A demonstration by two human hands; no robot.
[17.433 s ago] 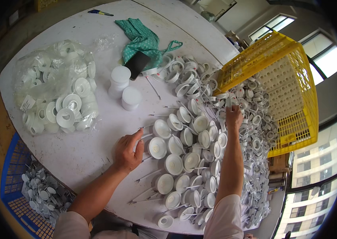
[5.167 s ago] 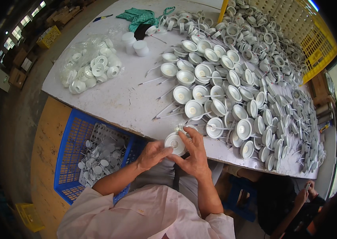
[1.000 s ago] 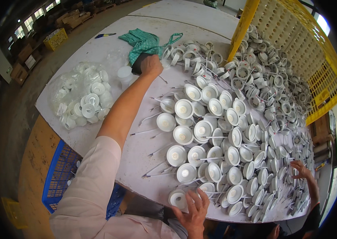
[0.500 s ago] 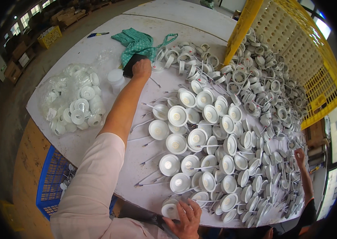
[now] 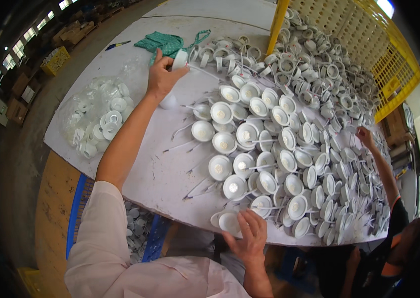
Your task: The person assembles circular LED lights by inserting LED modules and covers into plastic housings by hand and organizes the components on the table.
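Thumb and fingers of the left hand (image 5: 161, 77) grip a white round lamp part (image 5: 180, 60) from its left side, and a thin pale cable (image 5: 205, 73) trails from it to the right, near the green dotted cloth (image 5: 166, 43) toward the far edge of the bench (image 5: 145, 171). The right hand (image 5: 249, 237) is at the near edge, fingers slightly bent and pointing forward beside the rim of a white shallow dish (image 5: 229, 223); whether it grips that dish or only touches it, I cannot tell. To the right of both hands, white lamp cups (image 5: 224, 142) stand crowded in rough rows, many with cables sticking out to the left, and several show a yellowish dotted disc at the bottom. Behind them, a heap of white rings (image 5: 314, 74) spreads in front of a tipped yellow crate (image 5: 396, 87). A white jar (image 5: 168, 102) is partly hidden by the left wrist, and farther left lies a clear plastic bag (image 5: 96, 94) full of white collars (image 5: 111, 117). A pen-like tool (image 5: 117, 45) lies near the far left edge. Below the bench, a blue basket (image 5: 76, 213) contains white discs (image 5: 134, 226). At right, a co-worker's hand (image 5: 364, 135) reaches over the lamp cups.
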